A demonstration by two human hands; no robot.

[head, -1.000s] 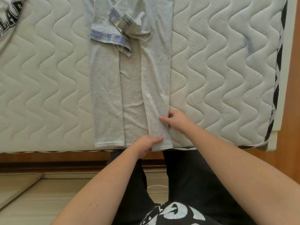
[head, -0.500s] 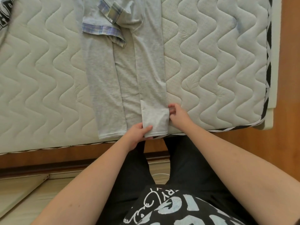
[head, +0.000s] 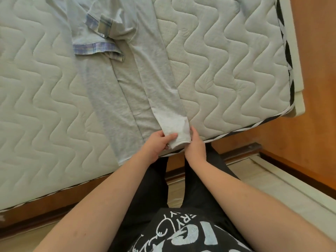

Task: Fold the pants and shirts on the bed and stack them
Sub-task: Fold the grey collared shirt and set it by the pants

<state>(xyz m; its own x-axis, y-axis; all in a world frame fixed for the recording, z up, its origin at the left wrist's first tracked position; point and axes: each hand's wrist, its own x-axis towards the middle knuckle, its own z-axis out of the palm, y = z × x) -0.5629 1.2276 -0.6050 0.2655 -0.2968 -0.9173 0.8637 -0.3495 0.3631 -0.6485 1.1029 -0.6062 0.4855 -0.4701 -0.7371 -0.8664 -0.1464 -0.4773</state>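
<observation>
grey shirt (head: 116,91) with plaid sleeve cuffs lies lengthwise on the quilted bed (head: 227,70), sides folded in, its bottom hem at the near edge, where the left hand (head: 158,145) pinches one corner of the folded strip and the right hand (head: 195,142) grips the other, dark pants (head: 196,188) below.

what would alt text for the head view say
Both hands, left hand and right hand, grip the near hem of a light grey cotton shirt with plaid cuffs, folded lengthwise on a white quilted mattress.
</observation>
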